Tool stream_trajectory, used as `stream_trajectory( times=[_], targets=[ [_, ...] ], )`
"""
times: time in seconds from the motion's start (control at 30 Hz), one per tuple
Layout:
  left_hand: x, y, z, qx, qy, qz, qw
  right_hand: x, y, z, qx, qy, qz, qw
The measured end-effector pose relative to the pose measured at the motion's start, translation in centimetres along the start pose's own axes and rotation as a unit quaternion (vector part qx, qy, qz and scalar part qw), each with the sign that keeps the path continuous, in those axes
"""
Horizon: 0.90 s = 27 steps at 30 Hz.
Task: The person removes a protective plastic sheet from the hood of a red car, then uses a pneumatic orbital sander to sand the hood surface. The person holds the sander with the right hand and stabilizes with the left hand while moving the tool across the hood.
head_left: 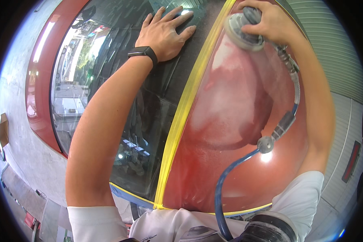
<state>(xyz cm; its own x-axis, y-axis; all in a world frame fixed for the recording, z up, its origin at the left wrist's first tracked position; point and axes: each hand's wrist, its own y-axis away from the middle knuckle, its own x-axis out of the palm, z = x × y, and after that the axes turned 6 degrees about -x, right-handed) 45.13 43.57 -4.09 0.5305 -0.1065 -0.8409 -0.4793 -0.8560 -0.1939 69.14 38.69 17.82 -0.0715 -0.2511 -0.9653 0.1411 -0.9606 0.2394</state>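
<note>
My left hand [165, 38] lies flat with fingers spread on a dark car window glass [147, 101]; a black band is on that wrist. At the far right, my right hand [272, 24] grips a round air sander [241, 34], whose pad rests against a red car body panel [185, 177]. Below the sander, the panel has a pale, dusty sanded patch [224, 99] with a darker red edge. Yellow masking tape [179, 125] runs between glass and panel. From the sander a blue air hose [219, 189] with metal couplings [265, 144] hangs down over the panel toward me.
Red bodywork [40, 92] borders the glass at the left. Ribbed grey shutter [330, 44] stands close beyond my right arm. A cardboard box [3, 129] is at the far left by a pale concrete floor [24, 169]. Dark round equipment [270, 228] sits by my chest.
</note>
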Motion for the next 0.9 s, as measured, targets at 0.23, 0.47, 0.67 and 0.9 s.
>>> stream_trajectory(
  times=[0.23, 0.47, 0.67, 0.9],
  targets=[
    [-1.4, -0.2, 0.1, 0.059, -0.035, 0.053, 0.996, 4.6, 10.4, 10.0, -0.157, 0.018, 0.019, 0.987],
    [-1.1, -0.2, 0.0, 0.023, 0.006, 0.058, 0.998, 4.9, 12.2, 12.1, -0.154, 0.011, 0.042, 0.987],
    [-1.2, -0.1, -0.1, 0.018, 0.0, 0.058, 0.998, 3.5, 7.0, 7.1, -0.101, 0.067, -0.023, 0.992],
    [-1.4, -0.2, -0.1, 0.019, 0.016, 0.065, 0.998, 4.2, 12.6, 12.7, -0.13, 0.007, 0.126, 0.984]
  ],
)
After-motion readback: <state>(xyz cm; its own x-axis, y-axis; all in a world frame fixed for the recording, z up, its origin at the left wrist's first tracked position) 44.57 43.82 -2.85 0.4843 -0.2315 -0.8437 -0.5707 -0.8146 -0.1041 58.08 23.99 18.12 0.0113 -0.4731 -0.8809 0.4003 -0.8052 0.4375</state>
